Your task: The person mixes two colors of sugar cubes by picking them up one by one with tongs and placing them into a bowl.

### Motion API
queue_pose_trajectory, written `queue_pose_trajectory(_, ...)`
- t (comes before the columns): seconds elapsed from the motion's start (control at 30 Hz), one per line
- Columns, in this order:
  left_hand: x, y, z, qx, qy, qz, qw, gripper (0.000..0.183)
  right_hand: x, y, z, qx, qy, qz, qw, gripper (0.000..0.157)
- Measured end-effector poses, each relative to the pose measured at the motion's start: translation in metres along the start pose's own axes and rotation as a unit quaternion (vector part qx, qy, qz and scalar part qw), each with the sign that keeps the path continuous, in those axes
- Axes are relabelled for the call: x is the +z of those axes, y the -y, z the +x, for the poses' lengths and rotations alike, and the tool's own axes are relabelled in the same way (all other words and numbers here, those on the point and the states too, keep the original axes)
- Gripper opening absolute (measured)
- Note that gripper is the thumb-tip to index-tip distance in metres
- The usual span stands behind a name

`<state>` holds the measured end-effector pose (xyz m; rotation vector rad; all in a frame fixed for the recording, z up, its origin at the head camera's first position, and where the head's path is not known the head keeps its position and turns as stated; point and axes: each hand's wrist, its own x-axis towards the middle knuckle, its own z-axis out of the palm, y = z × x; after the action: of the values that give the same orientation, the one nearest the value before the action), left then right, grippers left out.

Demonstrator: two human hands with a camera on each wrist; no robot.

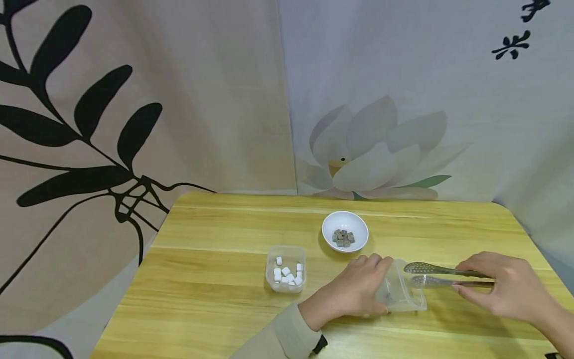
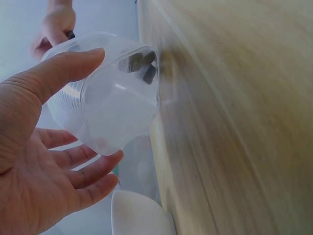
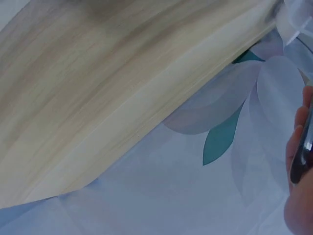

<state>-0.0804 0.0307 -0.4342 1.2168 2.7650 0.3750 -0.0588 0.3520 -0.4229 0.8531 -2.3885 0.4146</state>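
Note:
My left hand (image 1: 360, 286) grips a clear plastic container (image 1: 401, 291), tipped so its mouth faces right. Thumb and fingers span its sides in the left wrist view, where a few dark cubes (image 2: 142, 63) show inside the container (image 2: 117, 107). To the right, my right hand (image 1: 506, 284) holds metal tongs (image 1: 439, 270) by their handle end. The tongs' perforated tips are apart and lie at the container's mouth; whether they reach inside I cannot tell. The right wrist view catches only part of the right hand (image 3: 298, 205) and a dark piece of the tongs (image 3: 304, 152).
A white bowl (image 1: 332, 219) with several grey-brown cubes (image 1: 343, 238) stands behind my left hand. Left of it, a second clear container (image 1: 270, 271) holds several white cubes (image 1: 287, 273). The wooden table (image 1: 202, 279) ends at a printed curtain (image 1: 224, 99) behind.

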Motion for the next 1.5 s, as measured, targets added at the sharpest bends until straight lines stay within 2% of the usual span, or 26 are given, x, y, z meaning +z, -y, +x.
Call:
queue_pose_trajectory(0.23, 0.0, 0.001, -0.001, 0.003, -0.001, -0.001, 1.0, 0.096, 0.01, 0.004, 0.005, -0.04, 0.023, 0.016, 0.999, 0.032)
queue_pose_trajectory(0.5, 0.0, 0.001, -0.001, 0.001, 0.003, 0.006, 1.0, 0.097, 0.015, 0.013, 0.009, -0.055, 0.054, 0.009, 0.997, 0.032)
queue_pose_trajectory(0.67, 0.0, 0.0, 0.0, 0.0, 0.006, 0.006, 1.0, 0.098, 0.021, 0.015, 0.011, -0.076, 0.057, 0.01, 0.995, 0.028)
queue_pose_trajectory(0.93, -0.001, 0.0, -0.001, -0.002, 0.003, 0.006, 1.0, 0.098, 0.027, 0.019, 0.014, -0.096, 0.042, 0.0, 0.994, 0.048)
queue_pose_trajectory(1.27, -0.002, 0.001, -0.001, -0.002, 0.009, -0.002, 1.0, 0.1, 0.028, 0.02, 0.015, -0.101, 0.055, 0.009, 0.993, 0.046)
queue_pose_trajectory(1.5, -0.002, 0.0, -0.001, -0.005, 0.005, -0.001, 1.0, 0.101, 0.031, 0.022, 0.016, -0.107, 0.049, 0.009, 0.993, 0.055)
